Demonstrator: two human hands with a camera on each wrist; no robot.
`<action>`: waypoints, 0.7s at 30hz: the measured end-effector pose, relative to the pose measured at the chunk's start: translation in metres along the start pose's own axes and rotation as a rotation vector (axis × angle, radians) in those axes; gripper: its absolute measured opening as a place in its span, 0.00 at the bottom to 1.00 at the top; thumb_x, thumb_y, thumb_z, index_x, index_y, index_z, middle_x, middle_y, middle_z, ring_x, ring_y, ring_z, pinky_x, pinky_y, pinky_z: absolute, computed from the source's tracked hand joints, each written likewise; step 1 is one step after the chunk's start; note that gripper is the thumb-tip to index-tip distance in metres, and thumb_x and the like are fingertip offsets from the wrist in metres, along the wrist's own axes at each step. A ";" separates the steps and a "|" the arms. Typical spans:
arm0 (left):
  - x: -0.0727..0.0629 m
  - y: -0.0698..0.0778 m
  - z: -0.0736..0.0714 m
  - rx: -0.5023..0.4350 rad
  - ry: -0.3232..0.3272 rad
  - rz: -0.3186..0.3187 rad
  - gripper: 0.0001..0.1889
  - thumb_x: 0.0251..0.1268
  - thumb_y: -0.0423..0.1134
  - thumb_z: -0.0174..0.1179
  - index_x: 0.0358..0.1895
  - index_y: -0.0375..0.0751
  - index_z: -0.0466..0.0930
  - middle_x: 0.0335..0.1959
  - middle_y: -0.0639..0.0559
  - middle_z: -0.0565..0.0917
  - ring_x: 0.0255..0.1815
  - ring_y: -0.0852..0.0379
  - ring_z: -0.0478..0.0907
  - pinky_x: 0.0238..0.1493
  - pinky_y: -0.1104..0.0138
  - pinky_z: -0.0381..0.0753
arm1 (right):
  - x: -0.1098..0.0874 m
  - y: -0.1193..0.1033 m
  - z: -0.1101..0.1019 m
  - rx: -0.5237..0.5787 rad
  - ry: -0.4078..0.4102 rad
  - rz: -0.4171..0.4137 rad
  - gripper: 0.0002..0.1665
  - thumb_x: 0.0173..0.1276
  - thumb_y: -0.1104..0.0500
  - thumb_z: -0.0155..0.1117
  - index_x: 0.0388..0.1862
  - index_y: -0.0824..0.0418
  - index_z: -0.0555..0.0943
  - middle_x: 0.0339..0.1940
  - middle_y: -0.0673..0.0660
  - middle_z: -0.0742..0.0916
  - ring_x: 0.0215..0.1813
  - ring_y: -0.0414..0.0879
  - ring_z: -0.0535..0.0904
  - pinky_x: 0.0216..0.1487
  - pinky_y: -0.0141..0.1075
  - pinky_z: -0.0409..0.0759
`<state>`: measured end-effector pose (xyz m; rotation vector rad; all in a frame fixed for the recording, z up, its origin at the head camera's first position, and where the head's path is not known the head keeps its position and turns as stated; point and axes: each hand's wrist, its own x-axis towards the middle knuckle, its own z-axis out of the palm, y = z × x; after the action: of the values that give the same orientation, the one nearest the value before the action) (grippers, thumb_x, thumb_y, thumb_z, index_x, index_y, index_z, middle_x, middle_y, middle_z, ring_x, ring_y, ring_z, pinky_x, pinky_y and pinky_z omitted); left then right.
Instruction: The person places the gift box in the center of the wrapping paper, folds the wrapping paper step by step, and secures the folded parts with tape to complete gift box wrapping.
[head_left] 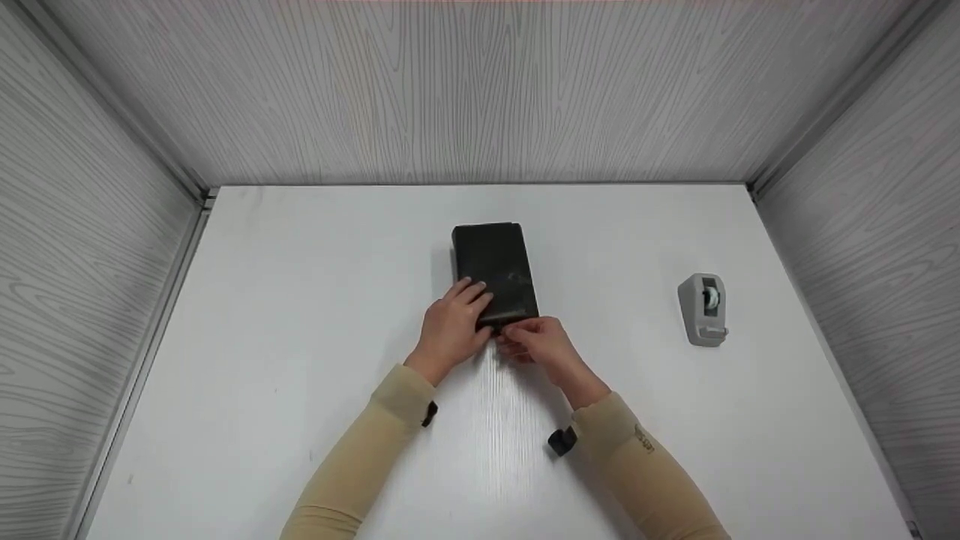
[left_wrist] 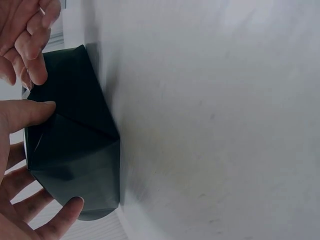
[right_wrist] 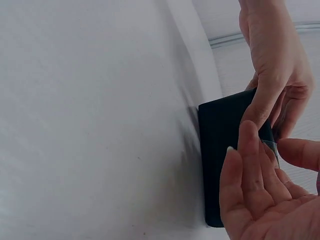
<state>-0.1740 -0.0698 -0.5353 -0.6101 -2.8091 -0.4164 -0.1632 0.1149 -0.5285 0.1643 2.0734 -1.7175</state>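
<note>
A box wrapped in dark paper (head_left: 495, 259) lies flat near the table's middle. My left hand (head_left: 450, 322) grips its near left corner, fingers spread over the top and side. In the left wrist view, the left thumb (left_wrist: 37, 111) presses the folded paper at the box's end. Just right of that thumb, my right hand (head_left: 544, 345) is at the near top edge. A small strip of clear tape (right_wrist: 270, 146) shows at the right thumb's tip in the right wrist view, pinched between thumb and fingers against the edge.
A grey tape dispenser (head_left: 703, 311) with a roll in it stands on the right part of the white table (head_left: 300, 300). Grey wood-grain panels (head_left: 480, 90) rise behind the table and along both sides.
</note>
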 end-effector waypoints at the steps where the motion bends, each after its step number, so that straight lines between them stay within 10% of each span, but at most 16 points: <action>1: 0.000 0.000 0.000 -0.002 0.001 -0.001 0.26 0.59 0.45 0.68 0.61 0.41 0.80 0.64 0.47 0.77 0.69 0.47 0.66 0.59 0.55 0.75 | 0.000 0.000 0.001 -0.003 0.011 0.001 0.12 0.70 0.60 0.63 0.41 0.68 0.86 0.36 0.59 0.89 0.37 0.51 0.86 0.41 0.44 0.83; 21: 0.000 0.001 -0.001 0.012 -0.017 -0.010 0.25 0.62 0.46 0.66 0.62 0.41 0.79 0.65 0.47 0.76 0.70 0.48 0.65 0.55 0.52 0.77 | 0.005 0.003 0.012 -0.012 0.131 -0.003 0.11 0.67 0.61 0.66 0.33 0.70 0.86 0.29 0.62 0.88 0.34 0.54 0.87 0.36 0.43 0.83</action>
<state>-0.1732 -0.0695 -0.5344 -0.6000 -2.8297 -0.3973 -0.1637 0.1035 -0.5353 0.2774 2.1770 -1.7379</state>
